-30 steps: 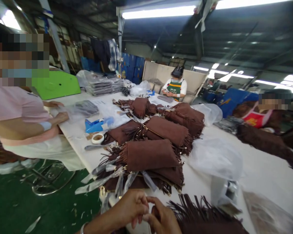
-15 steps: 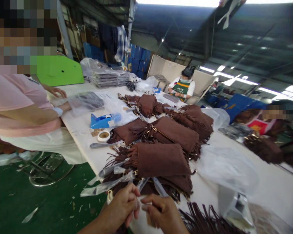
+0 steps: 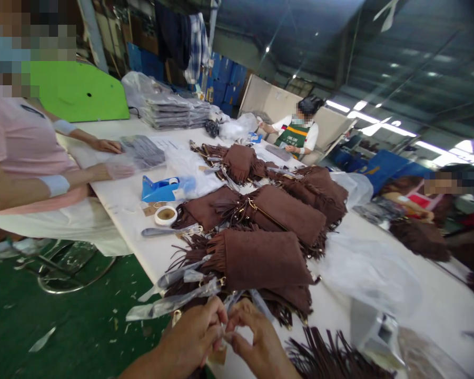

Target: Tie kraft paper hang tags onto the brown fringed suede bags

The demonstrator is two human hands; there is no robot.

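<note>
My left hand (image 3: 197, 334) and my right hand (image 3: 256, 339) meet at the near edge of the table, thumbs and fingers pinched together. Just below the fingertips a small brown hang tag (image 3: 218, 356) dangles; the thin part of it that both hands pinch is too small to see clearly. Right beyond my fingers lies a brown fringed bag (image 3: 264, 258) on top of another, with gold clasps and straps in clear plastic sleeves (image 3: 177, 301). Brown fringe (image 3: 327, 355) spreads out to the right of my right hand.
More fringed bags (image 3: 286, 210) lie farther up the white table (image 3: 122, 221). At left are a tape roll (image 3: 166, 215) and a blue tape dispenser (image 3: 160, 188). Clear plastic bags (image 3: 371, 268) lie at right. A co-worker (image 3: 35, 147) sits at left, another (image 3: 298, 131) at the far end.
My right hand has moved left and its fingertips now meet those of my left hand. The hang tag shows lower, between the hands. The left co-worker's arms have shifted over the plastic-wrapped item.
</note>
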